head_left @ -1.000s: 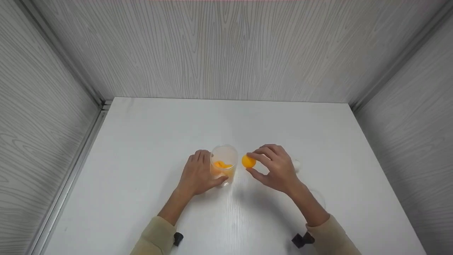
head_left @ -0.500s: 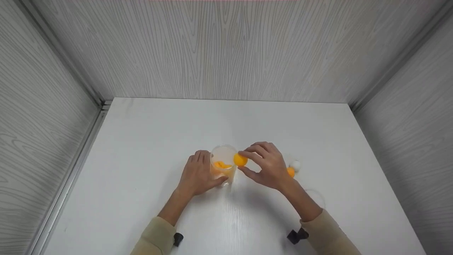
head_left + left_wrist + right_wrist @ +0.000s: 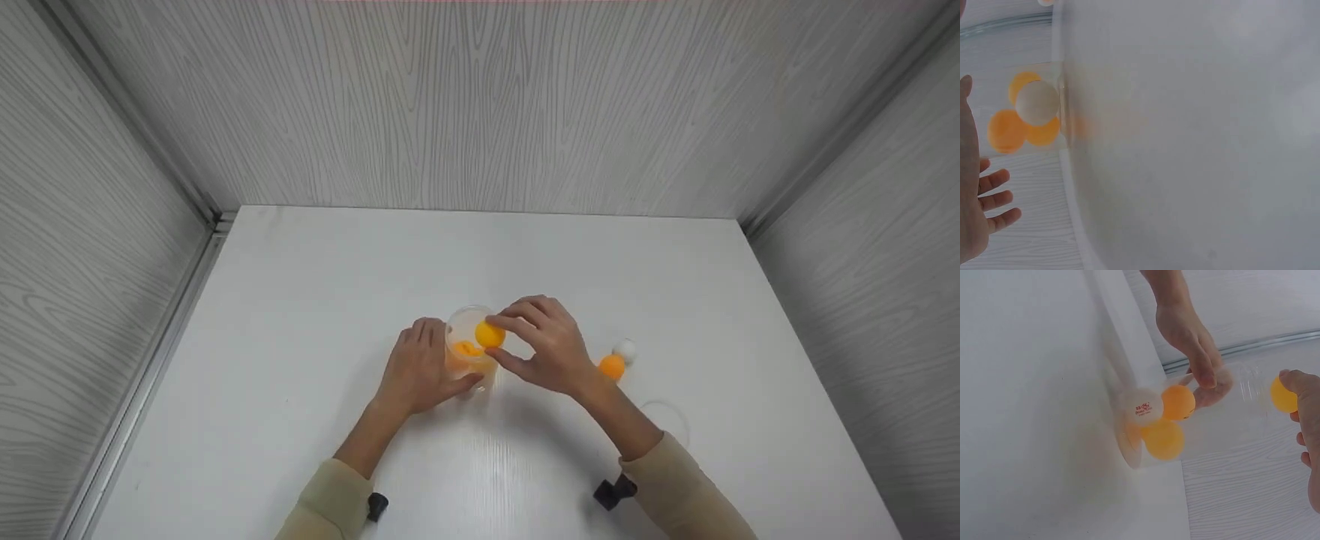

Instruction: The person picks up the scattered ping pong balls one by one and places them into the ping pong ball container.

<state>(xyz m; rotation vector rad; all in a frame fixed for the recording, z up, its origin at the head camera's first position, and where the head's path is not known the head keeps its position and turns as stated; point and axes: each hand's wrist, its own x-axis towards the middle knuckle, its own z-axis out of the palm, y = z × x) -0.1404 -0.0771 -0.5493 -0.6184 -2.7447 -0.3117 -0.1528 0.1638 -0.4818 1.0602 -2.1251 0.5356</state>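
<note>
The left hand (image 3: 420,375) is curling around the lower part of a clear cup (image 3: 1221,430), its thumb reaching across the side nearest the person and its other fingers lying along the far left side. The cup is standing upright on the bench (image 3: 360,262), just right of the left hand and left of the right hand. The right hand (image 3: 547,345) is pinching an orange ball (image 3: 490,334) between thumb and fingertips, and this ball is hovering above the cup's mouth, toward the side nearer the right hand; whether it is touching the rim, the views are not showing clearly. Low in the cup, beside the left hand, a white ball (image 3: 1037,103) with red print is resting against three orange balls (image 3: 1006,130). To the right of the right hand, near its wrist, a loose orange ball (image 3: 611,367) and a loose white ball (image 3: 624,350) are lying on the bench side by side. Nearer the person, just right of the right forearm, a faint clear disc (image 3: 671,421) is lying partly hidden. Beige sleeves (image 3: 690,491) are covering both forearms, and small black pieces (image 3: 615,491) are sitting at the inner side of each cuff. Well beyond both hands, a grey wood-grain wall (image 3: 480,105) is rising behind the bench.
</note>
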